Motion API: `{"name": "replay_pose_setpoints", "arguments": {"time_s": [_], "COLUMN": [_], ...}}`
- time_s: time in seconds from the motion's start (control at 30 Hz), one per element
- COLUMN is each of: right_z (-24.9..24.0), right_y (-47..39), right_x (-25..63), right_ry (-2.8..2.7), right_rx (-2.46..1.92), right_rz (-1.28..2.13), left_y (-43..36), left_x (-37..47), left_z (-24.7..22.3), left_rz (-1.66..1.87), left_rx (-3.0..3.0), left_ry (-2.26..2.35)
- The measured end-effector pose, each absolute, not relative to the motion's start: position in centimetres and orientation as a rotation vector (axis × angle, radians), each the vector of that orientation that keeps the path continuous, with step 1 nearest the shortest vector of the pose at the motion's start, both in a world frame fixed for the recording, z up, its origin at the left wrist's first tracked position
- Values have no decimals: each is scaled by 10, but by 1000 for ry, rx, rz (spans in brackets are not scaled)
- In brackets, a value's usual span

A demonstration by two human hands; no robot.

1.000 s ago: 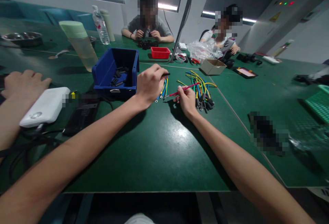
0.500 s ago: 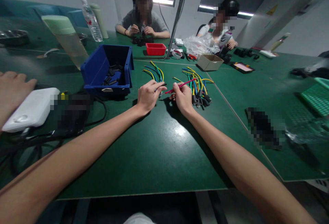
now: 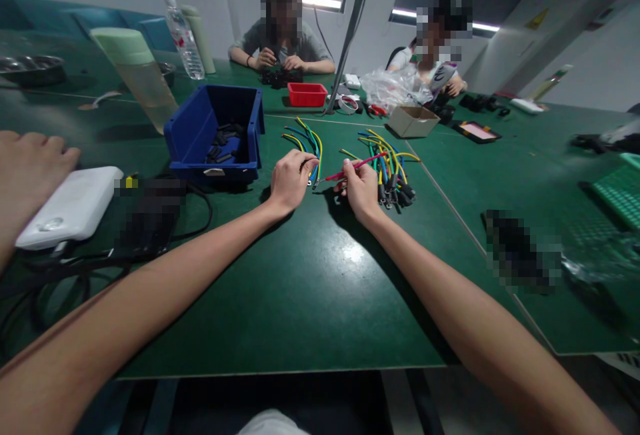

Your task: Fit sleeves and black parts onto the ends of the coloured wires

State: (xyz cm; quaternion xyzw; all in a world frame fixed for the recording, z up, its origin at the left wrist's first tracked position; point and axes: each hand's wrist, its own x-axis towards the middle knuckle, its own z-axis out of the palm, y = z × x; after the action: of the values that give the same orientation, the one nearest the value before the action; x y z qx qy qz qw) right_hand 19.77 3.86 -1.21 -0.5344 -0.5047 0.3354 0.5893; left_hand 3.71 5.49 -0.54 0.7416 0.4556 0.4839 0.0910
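My left hand [image 3: 290,180] is closed in a pinch at a small group of yellow, green and blue wires [image 3: 319,148]. Whether its fingertips grip one of those wires is hidden. Metal terminals show at the wires' near ends, beside the fingers. In my right hand [image 3: 361,188] is a thin red stick-like tool [image 3: 343,174], held like a pen with its narrow tip towards the left hand. Just beyond and right of that hand lies a larger pile of wires [image 3: 395,165], with black sleeves and ring terminals at their near ends.
A blue bin [image 3: 213,172] with black sleeves stands to the left. Further left are a white power bank [image 3: 75,212], black cables and another person's hand [image 3: 37,168]. Two people sit opposite, behind a red tray [image 3: 307,95] and a cardboard box [image 3: 414,122]. A phone [image 3: 517,248] lies right.
The black sleeve seen at my left fingertips is no longer visible there. My left fingers have drawn together over the wires. My right hand keeps the red tool in nearly the same place.
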Motion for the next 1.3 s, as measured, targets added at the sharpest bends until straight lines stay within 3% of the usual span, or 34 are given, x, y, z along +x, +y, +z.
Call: {"name": "replay_pose_setpoints", "arguments": {"time_s": [0.57,1.3], "right_z": [-14,-12], "right_y": [36,34], "right_x": [191,189], "right_ry": [-975,-947], "right_rx": [-1126,-1140], "right_rz": [943,859], "left_y": [53,52], "left_x": [41,43], "left_z": [-9,-9], "left_rz": [1187,1222], "left_rx": [2324,2321], "left_ry": [1271,1223]}}
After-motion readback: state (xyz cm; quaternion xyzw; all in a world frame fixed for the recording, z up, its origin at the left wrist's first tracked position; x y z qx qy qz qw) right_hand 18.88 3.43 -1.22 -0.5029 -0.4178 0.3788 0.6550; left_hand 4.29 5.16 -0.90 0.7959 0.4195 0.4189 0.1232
